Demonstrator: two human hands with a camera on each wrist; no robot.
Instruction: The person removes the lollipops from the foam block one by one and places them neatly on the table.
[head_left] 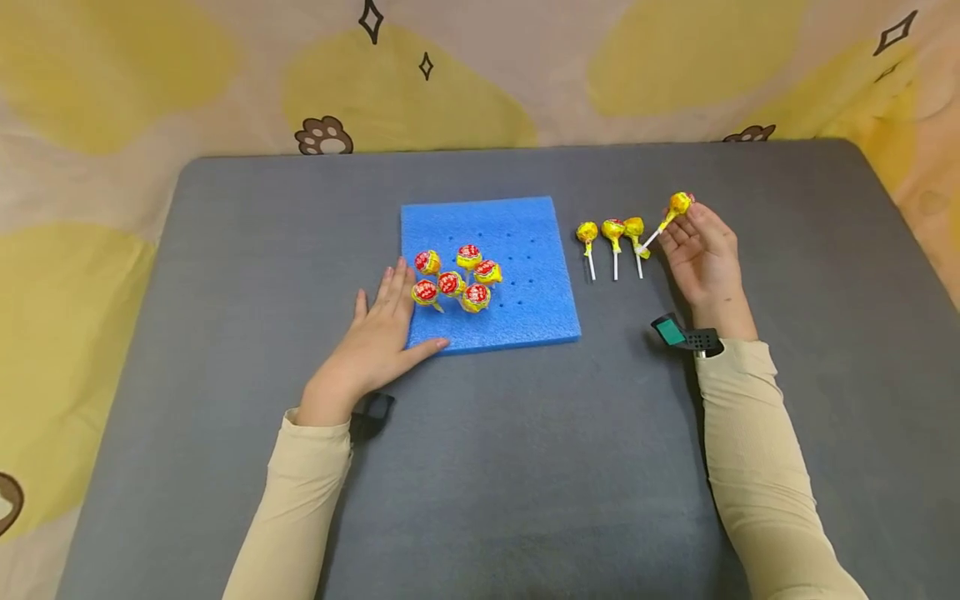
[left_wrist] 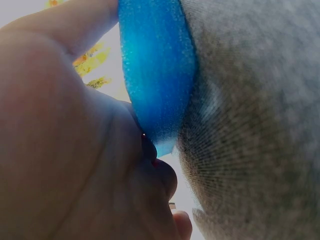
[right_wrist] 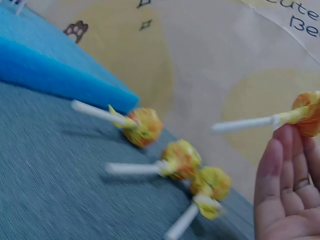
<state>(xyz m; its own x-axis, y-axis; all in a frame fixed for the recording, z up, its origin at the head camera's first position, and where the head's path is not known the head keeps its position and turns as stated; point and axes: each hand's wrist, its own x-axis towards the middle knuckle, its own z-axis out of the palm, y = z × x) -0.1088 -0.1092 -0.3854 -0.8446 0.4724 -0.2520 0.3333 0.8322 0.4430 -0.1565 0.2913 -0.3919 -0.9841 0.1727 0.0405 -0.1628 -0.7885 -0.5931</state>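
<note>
In the head view my left hand [head_left: 378, 342] lies with straight fingers along the left edge of a blue foam block [head_left: 525, 321], its thumb on the near edge. Several wrapped lollipops [head_left: 451, 284] stand upright in the left part of the block, red and yellow heads up. To the right of the block, my right hand [head_left: 705, 254] pinches the yellow head of a lollipop [head_left: 678, 203], whose white stick points down and left. The same lollipop [right_wrist: 245, 124] shows in the right wrist view, raised above the table.
Three lollipops [head_left: 615, 233] lie in a row on the grey table [head_left: 495, 467], between the block and my right hand. Small holes dot the block's right part. A patterned yellow and cream cloth [head_left: 480, 100] hangs behind the table.
</note>
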